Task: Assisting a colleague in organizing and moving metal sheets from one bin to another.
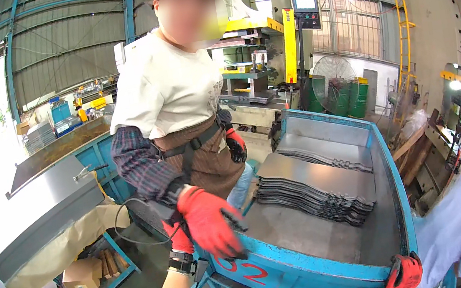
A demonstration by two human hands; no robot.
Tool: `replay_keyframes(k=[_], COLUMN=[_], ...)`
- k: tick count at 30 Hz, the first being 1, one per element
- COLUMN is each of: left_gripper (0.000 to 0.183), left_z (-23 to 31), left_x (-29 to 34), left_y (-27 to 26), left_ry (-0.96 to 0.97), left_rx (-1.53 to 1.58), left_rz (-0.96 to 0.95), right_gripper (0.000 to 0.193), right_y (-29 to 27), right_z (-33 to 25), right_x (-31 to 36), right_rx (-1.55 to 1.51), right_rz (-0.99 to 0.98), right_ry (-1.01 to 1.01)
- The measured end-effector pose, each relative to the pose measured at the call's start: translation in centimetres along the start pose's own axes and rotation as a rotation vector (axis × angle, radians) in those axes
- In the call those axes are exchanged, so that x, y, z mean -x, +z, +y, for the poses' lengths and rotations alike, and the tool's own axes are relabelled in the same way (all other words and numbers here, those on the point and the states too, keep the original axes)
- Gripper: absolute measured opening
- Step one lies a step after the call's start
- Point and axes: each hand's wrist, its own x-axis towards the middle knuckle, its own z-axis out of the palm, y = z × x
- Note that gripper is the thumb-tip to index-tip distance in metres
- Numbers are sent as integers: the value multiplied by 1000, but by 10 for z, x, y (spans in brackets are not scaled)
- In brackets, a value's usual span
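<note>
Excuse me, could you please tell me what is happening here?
A co-worker stands beside a blue bin with stacked metal sheets inside; their red-gloved hand is at the bin's near left corner, partly hiding the person's left hand. Another gloved hand, apparently the person's right, is on the near right corner.

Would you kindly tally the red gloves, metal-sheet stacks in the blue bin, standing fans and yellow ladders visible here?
Red gloves: 4
Metal-sheet stacks in the blue bin: 2
Standing fan: 1
Yellow ladder: 1
Total: 8
</note>
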Motion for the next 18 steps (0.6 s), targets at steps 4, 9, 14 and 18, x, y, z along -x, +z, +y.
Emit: replay_keyframes(k=[4, 9, 14, 18], left_gripper=[63, 61, 60, 60], left_z=[-3, 13, 20, 19], left_x=[-5, 2, 13, 9], left_y=[15, 40, 48, 42], left_ry=[398, 472, 505, 537], left_rx=[-389, -481, -567, -636], left_rz=[-57, -68, -53, -39], right_gripper=[15, 18, 17, 16], right_y=[-2, -5, -4, -4], right_z=[1, 1, 1, 1], right_x=[0, 3, 7, 6], right_rx=[12, 34, 95, 70], right_rz=[-5, -62, -30, -35], right_ry=[8, 45, 22, 15])
